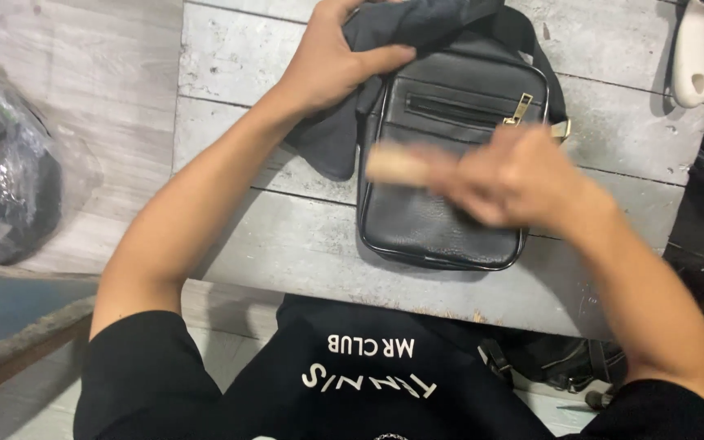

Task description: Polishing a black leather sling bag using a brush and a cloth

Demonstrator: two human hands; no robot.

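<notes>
While hands grip dark cloth and wooden brush, black bag rests on whitewashed plank table.

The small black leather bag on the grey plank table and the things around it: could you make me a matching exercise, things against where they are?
Things:
1. small black leather bag
2. dark cloth
3. pale wooden handle
4. white tool

Places:
A. gripped in the left hand
B. far right of the grey plank table, untouched
C. flat at the table's middle
D. in the blurred right hand

Pairs: 1-C, 2-A, 3-D, 4-B
</notes>
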